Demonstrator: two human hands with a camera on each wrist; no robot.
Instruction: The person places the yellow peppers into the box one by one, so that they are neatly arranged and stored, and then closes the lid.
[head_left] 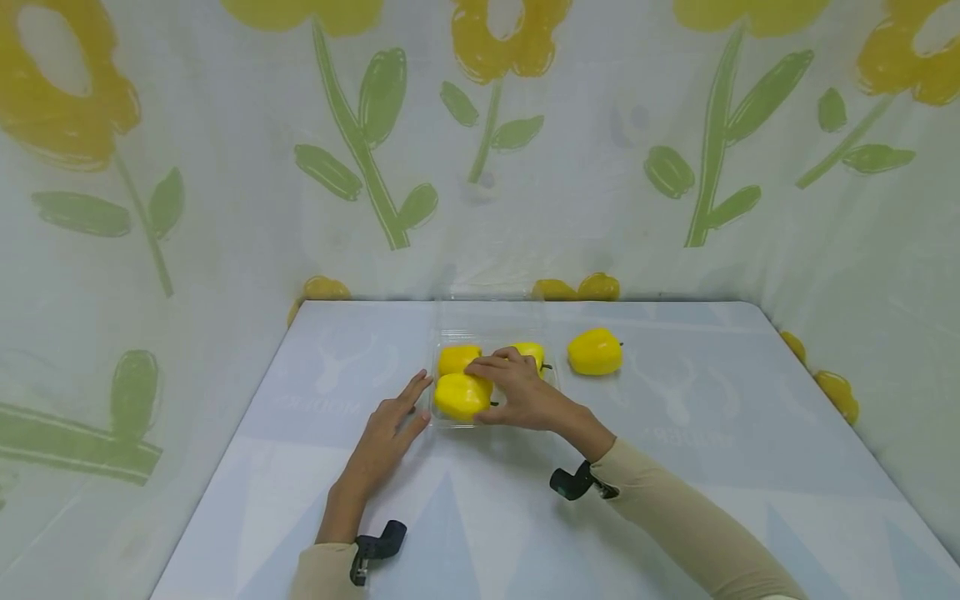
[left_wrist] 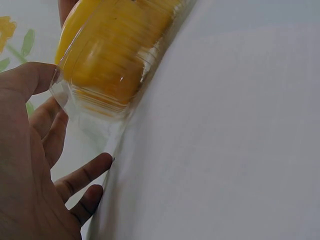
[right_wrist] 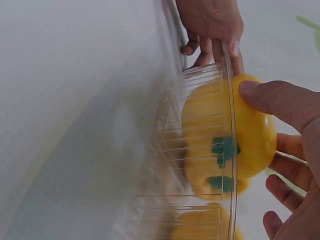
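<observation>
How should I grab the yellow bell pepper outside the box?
Probably from above: take the yellow bell pepper round its fat middle, thumb on the near side, fingers on the far side. It lies sideways on the table, and its little stem points right, looking too small to hold.

The pale table [head_left: 487, 500] bears a clear container [head_left: 491, 335] at twelve o'clock and a yellow pepper [head_left: 595, 352] at one o'clock.
</observation>
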